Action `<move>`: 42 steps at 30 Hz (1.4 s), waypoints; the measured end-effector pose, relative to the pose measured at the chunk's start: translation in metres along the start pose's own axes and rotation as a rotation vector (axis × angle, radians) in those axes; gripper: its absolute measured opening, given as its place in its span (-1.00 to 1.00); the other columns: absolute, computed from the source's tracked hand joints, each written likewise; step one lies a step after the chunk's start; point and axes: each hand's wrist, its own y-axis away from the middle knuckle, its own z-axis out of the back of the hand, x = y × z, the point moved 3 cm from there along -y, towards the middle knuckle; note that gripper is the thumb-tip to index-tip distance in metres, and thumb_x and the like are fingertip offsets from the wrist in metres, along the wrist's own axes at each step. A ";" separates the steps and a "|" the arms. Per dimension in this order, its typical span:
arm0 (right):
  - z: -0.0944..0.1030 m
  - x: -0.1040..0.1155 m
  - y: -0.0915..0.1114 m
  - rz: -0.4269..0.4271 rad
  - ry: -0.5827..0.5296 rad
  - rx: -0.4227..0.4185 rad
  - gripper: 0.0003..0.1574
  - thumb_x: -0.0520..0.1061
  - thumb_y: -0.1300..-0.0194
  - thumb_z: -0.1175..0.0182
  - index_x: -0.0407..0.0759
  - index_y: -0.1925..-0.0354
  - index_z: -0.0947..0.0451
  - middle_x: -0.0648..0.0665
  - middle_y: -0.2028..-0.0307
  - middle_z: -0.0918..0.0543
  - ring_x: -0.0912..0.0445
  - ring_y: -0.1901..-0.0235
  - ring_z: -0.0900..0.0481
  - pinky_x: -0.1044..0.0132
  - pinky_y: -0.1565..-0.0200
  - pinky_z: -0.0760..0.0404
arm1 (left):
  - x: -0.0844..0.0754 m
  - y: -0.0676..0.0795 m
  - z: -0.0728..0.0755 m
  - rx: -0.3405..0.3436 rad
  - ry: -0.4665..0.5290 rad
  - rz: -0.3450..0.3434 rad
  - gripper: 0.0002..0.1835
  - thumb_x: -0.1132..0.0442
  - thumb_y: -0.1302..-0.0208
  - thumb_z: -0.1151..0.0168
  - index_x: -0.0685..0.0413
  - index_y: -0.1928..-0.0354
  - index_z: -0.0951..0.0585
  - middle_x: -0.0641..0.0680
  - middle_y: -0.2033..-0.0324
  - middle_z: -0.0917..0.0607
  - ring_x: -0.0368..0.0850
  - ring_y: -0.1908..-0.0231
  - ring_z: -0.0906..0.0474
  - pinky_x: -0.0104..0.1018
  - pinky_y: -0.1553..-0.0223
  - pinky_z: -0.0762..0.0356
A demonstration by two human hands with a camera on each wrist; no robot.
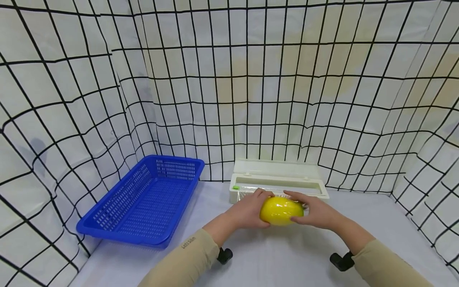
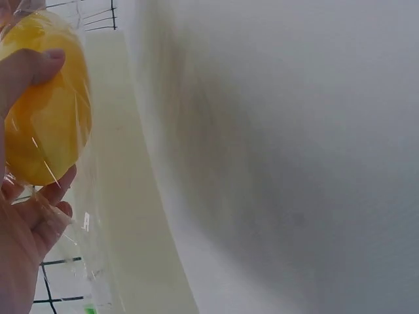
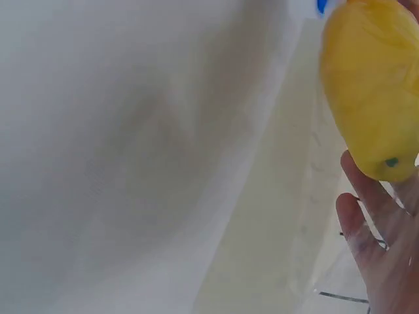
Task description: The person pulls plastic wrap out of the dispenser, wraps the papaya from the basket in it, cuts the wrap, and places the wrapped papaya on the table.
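Note:
Both hands hold a large yellow oval fruit [image 1: 281, 210] up in front of a white cling film dispenser [image 1: 324, 194]. Clear cling film [image 2: 85, 222] clings to the fruit, shiny and wrinkled. My left hand [image 1: 249, 211] grips the left end, its thumb pressed on the yellow side in the left wrist view. At the opposite end my right hand [image 1: 317, 211] curls its thumb and fingers around the fruit. A small green spot shows on that end in the right wrist view. The dispenser's lid [image 1: 276, 167] stands raised, and a green slider [image 1: 236, 187] sits at its left.
An oblong blue plastic basket [image 1: 123, 238] stands on the left of the white-covered table [image 1: 279, 265]. White sheeting with a black grid net [image 1: 247, 75] encloses the back and both sides. A black wrist mount [image 1: 225, 256] shows under the left sleeve.

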 end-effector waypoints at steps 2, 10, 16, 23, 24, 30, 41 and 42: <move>0.007 0.002 0.001 -0.013 -0.009 -0.040 -0.05 0.23 -0.16 -0.40 0.11 -0.44 -0.30 -0.08 -0.25 -0.52 -0.07 -0.12 -0.51 -0.18 -0.11 -0.49 | 0.001 0.000 0.003 0.005 0.046 0.008 -0.12 -0.11 0.00 -0.50 -0.19 -0.36 -0.30 -0.10 -0.14 -0.43 -0.20 0.08 -0.46 -0.31 -0.03 -0.51; 0.014 0.022 0.005 0.159 0.164 -0.209 0.09 0.33 0.03 -0.51 0.25 -0.42 -0.30 -0.01 -0.36 -0.39 -0.13 -0.28 -0.38 -0.30 -0.15 -0.44 | 0.005 -0.004 0.009 0.029 0.174 0.029 -0.10 -0.10 0.03 -0.53 -0.29 -0.37 -0.28 -0.14 -0.14 -0.42 -0.28 0.11 -0.47 -0.34 0.02 -0.52; -0.003 0.024 -0.001 0.222 0.280 -0.188 0.19 0.23 0.11 -0.59 0.19 -0.45 -0.28 -0.03 -0.36 -0.39 -0.11 -0.17 -0.48 -0.13 -0.13 -0.53 | 0.008 -0.008 0.016 0.052 0.275 0.073 -0.10 -0.15 0.03 -0.52 -0.33 -0.38 -0.30 -0.18 -0.18 -0.43 -0.28 0.07 -0.45 -0.31 0.04 -0.51; -0.007 0.019 -0.009 0.205 0.253 -0.210 0.05 0.09 0.05 -0.59 0.14 -0.39 -0.37 -0.05 -0.28 -0.46 -0.03 -0.11 -0.54 -0.02 -0.09 -0.59 | 0.012 -0.011 0.022 0.067 0.397 0.100 -0.08 -0.19 0.01 -0.51 -0.22 -0.41 -0.33 -0.18 -0.19 -0.49 -0.28 0.03 -0.46 -0.30 -0.02 -0.49; -0.007 0.019 -0.010 0.206 0.243 -0.215 0.03 0.08 0.04 -0.59 0.14 -0.38 -0.39 -0.05 -0.27 -0.47 -0.02 -0.10 -0.54 -0.02 -0.08 -0.59 | 0.013 -0.012 0.024 0.071 0.411 0.113 -0.07 -0.21 0.00 -0.50 -0.20 -0.41 -0.33 -0.16 -0.19 -0.49 -0.27 0.03 -0.47 -0.30 -0.02 -0.50; -0.005 0.016 -0.016 0.184 0.193 -0.210 -0.03 0.08 0.00 -0.56 0.13 -0.36 -0.40 -0.05 -0.26 -0.48 -0.02 -0.09 -0.53 -0.05 -0.08 -0.57 | 0.022 -0.007 0.034 0.081 0.293 0.222 0.02 -0.46 0.00 -0.32 -0.22 -0.48 -0.28 -0.11 -0.24 -0.52 -0.15 -0.10 -0.51 -0.13 -0.08 -0.53; 0.004 0.012 -0.022 0.137 0.032 -0.170 -0.01 0.15 -0.05 -0.53 0.13 -0.39 -0.34 0.05 -0.24 -0.50 0.09 -0.03 -0.50 -0.01 -0.07 -0.55 | 0.010 -0.011 0.035 -0.073 0.032 -0.083 0.05 -0.18 0.00 -0.52 -0.42 -0.51 -0.15 -0.23 -0.34 -0.42 -0.20 -0.19 -0.46 -0.23 -0.21 -0.46; 0.004 0.012 -0.022 0.129 0.020 -0.162 -0.01 0.16 -0.06 -0.52 0.13 -0.40 -0.33 0.05 -0.25 -0.50 0.10 -0.02 -0.49 0.00 -0.06 -0.54 | 0.009 -0.012 0.034 -0.070 0.045 -0.084 0.01 -0.13 -0.03 -0.53 -0.43 -0.50 -0.17 -0.24 -0.32 -0.43 -0.21 -0.18 -0.47 -0.25 -0.20 -0.46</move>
